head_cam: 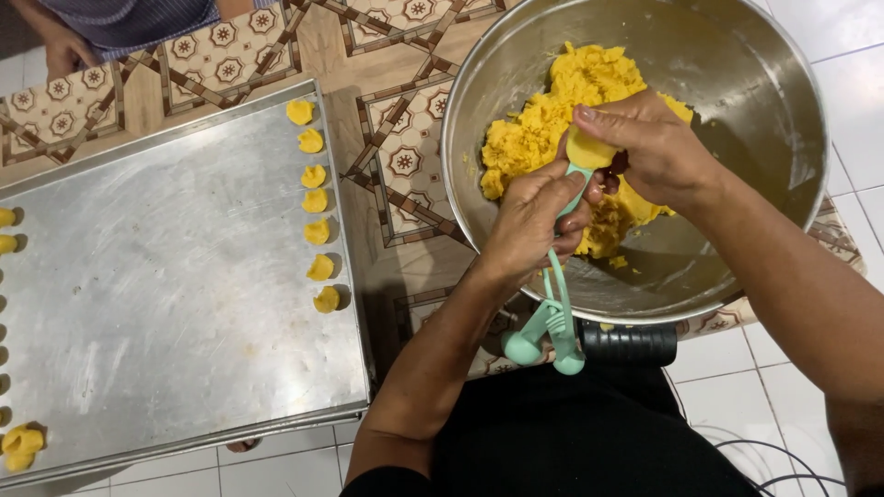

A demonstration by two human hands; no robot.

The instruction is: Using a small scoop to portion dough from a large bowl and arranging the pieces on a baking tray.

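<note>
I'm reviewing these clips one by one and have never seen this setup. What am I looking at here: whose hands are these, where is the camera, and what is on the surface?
There is no machine: a person wears a camera on the head, looking down at their own bare hands. The left hand grips a mint-green scoop by its handles. The right hand presses yellow dough into the scoop's head, over a large steel bowl. To the left, a metal baking tray lies on a patterned table, with small shaped dough pieces lined along its edges. Another person's hand shows at the top left.

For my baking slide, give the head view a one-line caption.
Two hands press yellow dough into a mint scoop over a steel bowl, beside a tray.
</note>
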